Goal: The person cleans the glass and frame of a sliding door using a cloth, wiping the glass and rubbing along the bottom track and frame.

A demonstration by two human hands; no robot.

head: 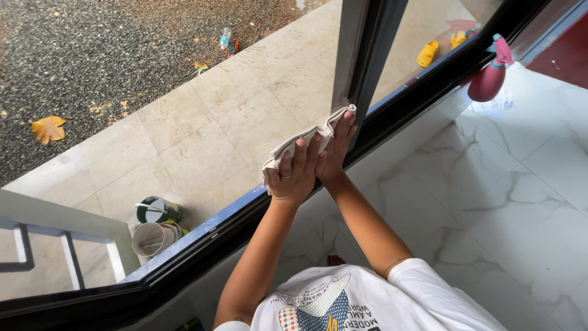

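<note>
A crumpled beige cloth (pixel 288 146) is pressed flat against the window glass (pixel 202 122). My left hand (pixel 294 175) lies on the cloth's lower left part, fingers spread upward. Overlapping it, my right hand (pixel 337 150) presses the cloth's upper right end, fingertips close to the dark vertical window frame (pixel 361 55). Both arms reach up from my white printed shirt.
A pink spray bottle (pixel 490 76) stands on the white marble floor (pixel 508 202) by the dark bottom window track (pixel 196 242). Outside the glass lie tiles, gravel, a yellow leaf (pixel 48 129), paint cans (pixel 156 224), yellow sandals (pixel 429 54) and a white railing (pixel 67 245).
</note>
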